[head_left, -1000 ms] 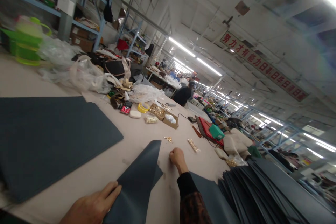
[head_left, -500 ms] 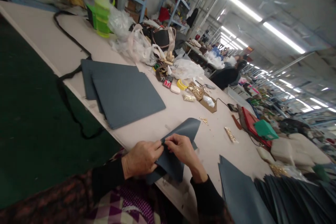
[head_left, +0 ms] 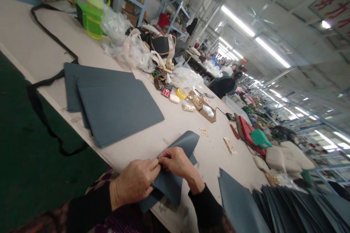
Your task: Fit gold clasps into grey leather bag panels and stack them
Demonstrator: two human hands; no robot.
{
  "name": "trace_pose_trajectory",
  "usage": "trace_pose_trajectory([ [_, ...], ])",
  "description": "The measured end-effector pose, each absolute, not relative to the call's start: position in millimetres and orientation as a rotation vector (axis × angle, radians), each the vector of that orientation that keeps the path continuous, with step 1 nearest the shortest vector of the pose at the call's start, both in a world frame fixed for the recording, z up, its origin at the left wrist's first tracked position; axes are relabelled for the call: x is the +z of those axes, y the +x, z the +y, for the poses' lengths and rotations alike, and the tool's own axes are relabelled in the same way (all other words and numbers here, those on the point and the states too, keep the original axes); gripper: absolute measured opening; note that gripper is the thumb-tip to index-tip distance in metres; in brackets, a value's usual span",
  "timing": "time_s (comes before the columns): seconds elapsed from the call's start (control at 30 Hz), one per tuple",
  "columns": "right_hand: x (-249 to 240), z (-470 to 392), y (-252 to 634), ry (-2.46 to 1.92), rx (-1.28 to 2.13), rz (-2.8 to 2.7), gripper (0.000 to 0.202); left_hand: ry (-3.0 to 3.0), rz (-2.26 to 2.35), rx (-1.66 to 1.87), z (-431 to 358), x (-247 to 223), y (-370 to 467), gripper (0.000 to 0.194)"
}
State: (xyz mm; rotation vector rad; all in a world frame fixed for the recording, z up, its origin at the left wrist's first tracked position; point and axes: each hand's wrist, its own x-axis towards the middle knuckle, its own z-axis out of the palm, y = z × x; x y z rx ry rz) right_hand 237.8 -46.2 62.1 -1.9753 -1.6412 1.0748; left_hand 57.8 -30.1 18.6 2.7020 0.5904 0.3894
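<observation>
A dark blue-grey sheet (head_left: 188, 142) lies folded over at the table's near edge, its upper part curling up. My left hand (head_left: 136, 181) pinches the sheet's edge from the left. From the right, my right hand (head_left: 175, 162) has its fingertips closed at the same spot, touching or nearly touching the left fingertips. Anything small between the fingertips is hidden. A stack of flat blue-grey sheets (head_left: 117, 107) rests on the table to the left. Beyond the hands lies a small scatter of gold-coloured metal pieces (head_left: 203, 131).
More blue-grey sheets (head_left: 240, 204) and a dense row of them (head_left: 298, 207) stand at the lower right. A green bottle (head_left: 94, 12), plastic bags (head_left: 139, 51), yellow tape (head_left: 182, 93) and a teal box (head_left: 260, 138) sit farther back. A person (head_left: 224, 84) is in the distance.
The camera view has shifted, so the table's contents appear farther left. Both hands remain together at the folded sheet's edge, with their fingertips closer together.
</observation>
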Motion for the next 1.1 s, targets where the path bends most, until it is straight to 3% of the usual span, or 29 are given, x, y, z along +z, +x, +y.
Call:
trace_pose_trajectory([
  [0.33, 69.3, -24.7, 232.2, -2.228, 1.177, -1.6, 0.009, 2.745, 0.573, 0.335, -29.3, 19.2, 57.9, 0.028],
  [0.57, 93.8, -20.7, 218.8, -2.363, 1.293, -1.577, 0.023, 2.751, 0.562, 0.443, -33.1, 21.5, 53.0, 0.035],
  [0.77, 84.2, -49.1, 235.2, -2.332, 0.721, -1.6, 0.021, 2.893, 0.477, 0.743, -21.6, 4.5, 57.9, 0.039],
  [0.93, 67.0, -96.6, 263.7, -2.24, 0.075, -1.278, 0.054, 2.989, 0.369, 0.898, -29.5, 11.2, 62.0, 0.04],
  [1.0, 62.4, -112.5, 280.9, -2.199, 0.124, -1.13, 0.07, 3.014, 0.269, 0.95, -39.7, 20.6, 69.8, 0.041],
  [1.1, 59.5, -137.1, 313.8, -2.081, 0.345, -0.957, 0.071, 2.98, 0.109, 1.047, -61.2, 33.0, 87.8, 0.036],
])
